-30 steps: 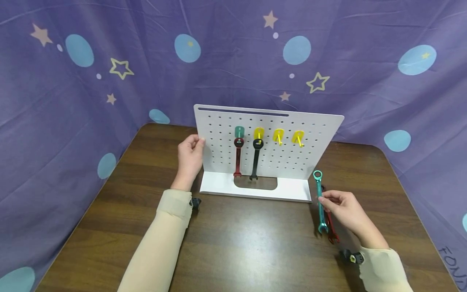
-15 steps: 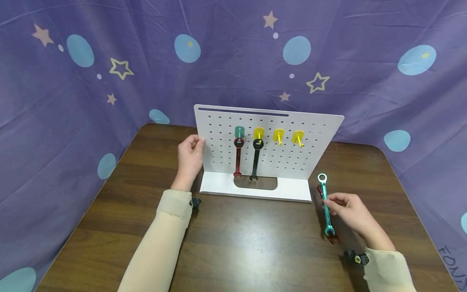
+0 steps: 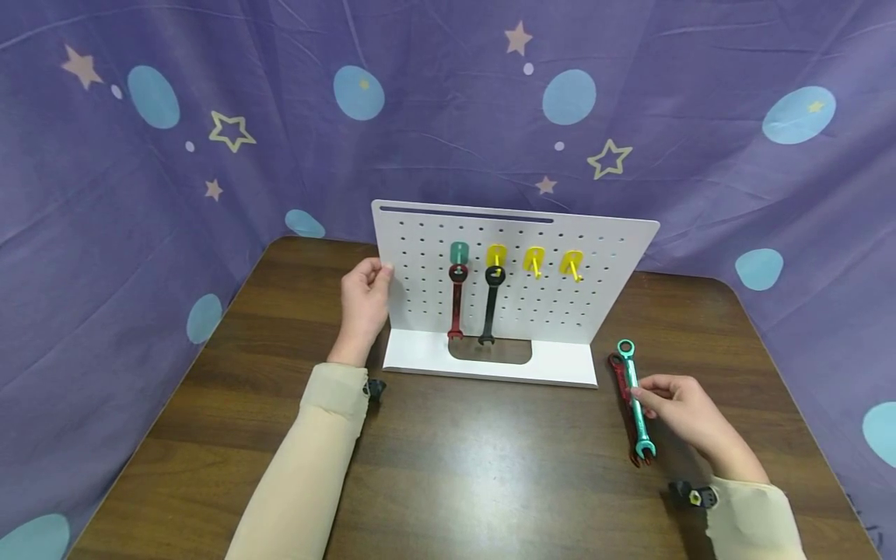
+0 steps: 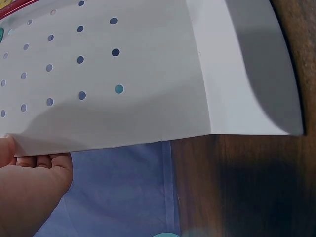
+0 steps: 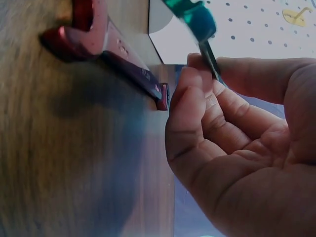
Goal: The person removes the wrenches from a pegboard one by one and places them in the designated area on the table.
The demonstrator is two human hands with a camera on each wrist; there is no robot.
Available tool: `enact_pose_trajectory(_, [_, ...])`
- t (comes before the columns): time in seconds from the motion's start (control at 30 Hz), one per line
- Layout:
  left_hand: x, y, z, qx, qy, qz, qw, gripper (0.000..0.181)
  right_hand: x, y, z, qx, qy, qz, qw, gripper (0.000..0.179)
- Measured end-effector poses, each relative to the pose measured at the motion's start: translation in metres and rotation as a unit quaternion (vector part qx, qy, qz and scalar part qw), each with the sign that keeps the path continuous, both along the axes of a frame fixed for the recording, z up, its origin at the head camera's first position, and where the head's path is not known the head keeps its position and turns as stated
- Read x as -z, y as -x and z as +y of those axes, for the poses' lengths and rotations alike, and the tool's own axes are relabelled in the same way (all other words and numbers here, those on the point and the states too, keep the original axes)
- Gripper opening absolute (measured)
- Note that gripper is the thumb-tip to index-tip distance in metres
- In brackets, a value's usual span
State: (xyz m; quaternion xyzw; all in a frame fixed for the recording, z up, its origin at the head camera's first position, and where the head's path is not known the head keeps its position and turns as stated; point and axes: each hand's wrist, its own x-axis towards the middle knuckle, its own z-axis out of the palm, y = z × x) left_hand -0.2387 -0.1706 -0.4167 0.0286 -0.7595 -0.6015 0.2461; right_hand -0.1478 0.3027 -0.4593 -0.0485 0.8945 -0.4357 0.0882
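My left hand [image 3: 365, 299] pinches the left edge of a white pegboard [image 3: 420, 299], thumb in front and fingers behind, as the left wrist view shows. On the right, my right hand [image 3: 679, 404] pinches a teal combination wrench [image 3: 635, 397] by its shaft, ring end pointing away. Beneath it a red wrench [image 3: 619, 373] lies on the table, partly covered by the teal one in the head view. In the right wrist view a gap shows between the teal wrench [image 5: 195, 22] and the red wrench [image 5: 131, 54].
A dark red wrench [image 3: 457, 303] hangs from a green hook [image 3: 459, 252], and a black wrench [image 3: 491, 303] from a yellow hook [image 3: 496, 253]. Two more yellow hooks [image 3: 535, 260] to their right are bare. The pegboard's base stands on the wooden table [image 3: 448, 459] before a purple curtain [image 3: 448, 117].
My right hand has moved right and slightly toward me with the teal wrench, which now overlaps the red wrench. The left hand stays on the pegboard's edge.
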Motion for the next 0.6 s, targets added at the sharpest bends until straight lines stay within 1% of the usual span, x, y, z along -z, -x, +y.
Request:
enact_pose_trajectory(0.33, [0.0, 0.001, 0.0, 0.0, -0.003, 0.001, 1.0, 0.016, -0.001, -0.002, 0.006, 0.002, -0.007, -0.009, 0.9999, 0.022])
enact_pose_trajectory(0.6, [0.0, 0.001, 0.0, -0.002, -0.001, -0.006, 1.0, 0.016, 0.005, -0.003, 0.012, 0.002, -0.017, -0.012, 0.9998, 0.023])
